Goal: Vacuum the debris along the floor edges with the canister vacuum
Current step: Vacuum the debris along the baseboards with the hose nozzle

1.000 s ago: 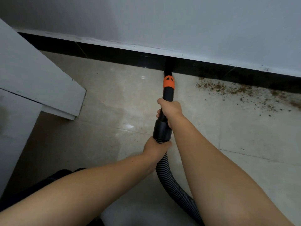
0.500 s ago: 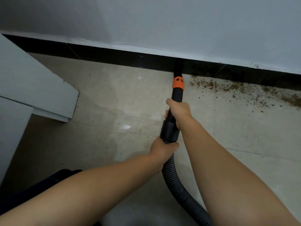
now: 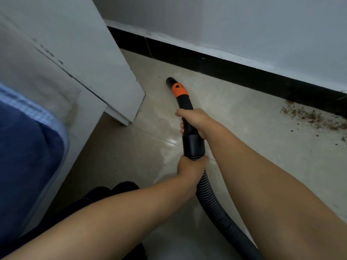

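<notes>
Head view of floor-edge vacuuming with a canister vacuum hose. The right hand (image 3: 195, 122) is wrapped round the black wand (image 3: 185, 109) just behind its orange collar (image 3: 179, 89); the left hand (image 3: 191, 167) grips the neck where the ribbed hose (image 3: 208, 199) joins the rigid cuff (image 3: 193, 145). Both hands are fully closed on the tool, fingers curled round it.

Change from half a second ago: the nozzle mouth (image 3: 170, 80) then sat against the black skirting (image 3: 225, 66), at the left end of the debris. It now lies away from the wall and swung to the left, over bare tile (image 3: 244, 147) near the corner of the white furniture panel (image 3: 105, 72); the view has turned left with it, bringing blue bedding (image 3: 28, 156) into the near left.

The main debris (image 3: 315, 117), a band of brown crumbs, lies along the skirting at far right, well apart from the nozzle. A few dark specks (image 3: 159, 77) sit just left of the mouth.

Reading: the stroke appears to be gathering stray specks by the furniture corner, while the bulk of the edge debris is not yet collected. Whether the mouth touches the floor cannot be told. The canister itself is out of frame.
</notes>
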Motion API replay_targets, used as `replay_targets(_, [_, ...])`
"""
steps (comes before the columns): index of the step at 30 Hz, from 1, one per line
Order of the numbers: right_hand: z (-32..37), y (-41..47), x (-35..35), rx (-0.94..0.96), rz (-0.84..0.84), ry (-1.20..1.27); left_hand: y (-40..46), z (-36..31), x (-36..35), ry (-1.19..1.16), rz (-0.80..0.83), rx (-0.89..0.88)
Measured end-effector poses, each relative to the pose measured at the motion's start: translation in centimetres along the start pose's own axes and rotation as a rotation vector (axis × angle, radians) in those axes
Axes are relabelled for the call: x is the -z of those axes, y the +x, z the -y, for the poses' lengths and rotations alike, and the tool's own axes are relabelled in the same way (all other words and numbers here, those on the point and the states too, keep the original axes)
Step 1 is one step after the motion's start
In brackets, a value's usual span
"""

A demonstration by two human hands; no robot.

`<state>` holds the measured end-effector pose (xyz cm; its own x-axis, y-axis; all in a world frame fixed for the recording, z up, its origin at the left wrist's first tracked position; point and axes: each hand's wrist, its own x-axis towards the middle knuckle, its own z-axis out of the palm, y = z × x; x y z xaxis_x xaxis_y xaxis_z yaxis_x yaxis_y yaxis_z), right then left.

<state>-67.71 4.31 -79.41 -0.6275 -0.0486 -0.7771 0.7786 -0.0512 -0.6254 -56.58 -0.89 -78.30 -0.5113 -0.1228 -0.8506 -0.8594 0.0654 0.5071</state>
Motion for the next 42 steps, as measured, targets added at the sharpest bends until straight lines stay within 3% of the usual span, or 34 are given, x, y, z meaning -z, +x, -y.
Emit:
replay_targets(12, [1.8,1.0,-1.0,-0.02,0.051,-0.017,0.8,-1.7,0.9,-0.03,0.005,0.017])
replay_targets(19, [-5.1,-4.8,1.8,-0.031,-0.128,0.088,-3.6,4.1,0.2,0.239,0.084,0.044])
replay_targets(32, [-12.6,-15.5,14.7,-0.065,-0.498,0.341,-10.4,10.9,-9.1,0.434,0.428,0.042])
replay_targets(42, [-15.0,-18.1,21.8,-0.096,-0.669,0.494,-12.2,12.2,-15.2,0.549,0.527,-0.005])
